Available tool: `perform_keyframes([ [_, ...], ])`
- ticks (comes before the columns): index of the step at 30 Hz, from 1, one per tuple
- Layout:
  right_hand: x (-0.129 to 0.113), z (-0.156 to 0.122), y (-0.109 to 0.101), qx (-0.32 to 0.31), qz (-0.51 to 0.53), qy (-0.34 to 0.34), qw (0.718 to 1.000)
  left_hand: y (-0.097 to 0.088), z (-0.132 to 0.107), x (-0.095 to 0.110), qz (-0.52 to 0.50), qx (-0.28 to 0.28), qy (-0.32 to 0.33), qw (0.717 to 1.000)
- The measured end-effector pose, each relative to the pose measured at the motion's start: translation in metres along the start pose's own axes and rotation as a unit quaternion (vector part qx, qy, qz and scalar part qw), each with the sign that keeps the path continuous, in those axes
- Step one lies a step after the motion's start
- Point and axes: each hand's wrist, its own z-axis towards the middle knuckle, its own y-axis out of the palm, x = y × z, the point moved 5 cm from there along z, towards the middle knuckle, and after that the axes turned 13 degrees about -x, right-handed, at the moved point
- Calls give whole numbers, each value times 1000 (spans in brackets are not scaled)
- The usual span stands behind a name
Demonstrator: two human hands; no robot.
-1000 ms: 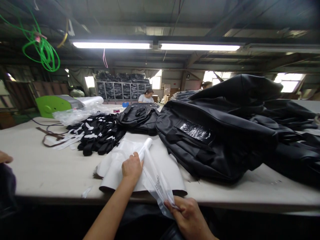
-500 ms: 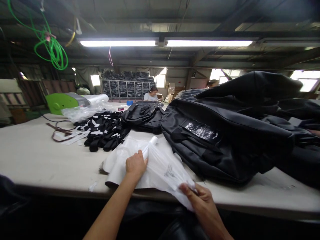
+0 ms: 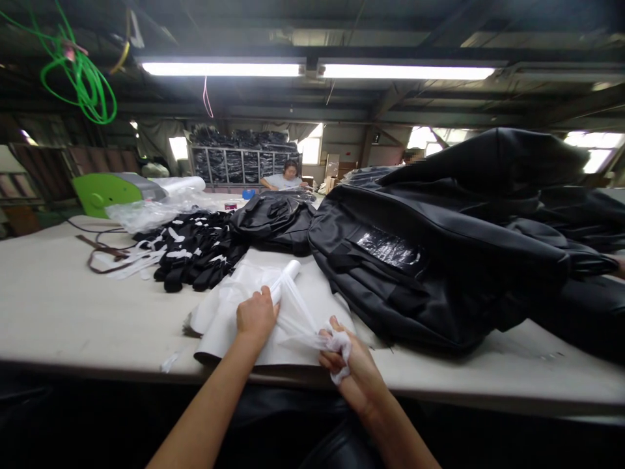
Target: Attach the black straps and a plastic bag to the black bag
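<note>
My left hand (image 3: 257, 317) is closed around a roll of thin white plastic bags (image 3: 291, 269), whose far end sticks out beyond the fingers. From the roll a bunched strip of the film stretches to my right hand (image 3: 349, 361), which is closed on it with the plastic wrapped about the fingers. Under both hands lie white sheets (image 3: 215, 335) at the table's front edge. Right of them rests a large black bag (image 3: 385, 286) with a clear pocket on its side.
Black straps with white ties (image 3: 193, 251) lie in a heap at left. Behind them sit clear plastic film (image 3: 146, 215) and a green machine (image 3: 100, 194). A smaller black bag (image 3: 276, 225) lies mid-table. A person (image 3: 288, 177) sits across the table.
My right hand has moved left and up, turned over, and gathered the spread white film into a bunch. My left hand still grips the roll. The whole view has shifted slightly.
</note>
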Motion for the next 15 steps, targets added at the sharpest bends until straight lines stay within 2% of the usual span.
perform_keyframes([
  [4, 11, -18, 5, 20, 43, 23, 999, 1, 1, 1, 3, 2, 10, 1000],
  [11, 19, -46, 12, 110, 79, 34, 990, 1, -2, 3, 1, -4, 27, 1000],
  [15, 21, -59, 14, 137, 70, 4, 988, 1, -2, 3, -2, -7, 37, 999],
])
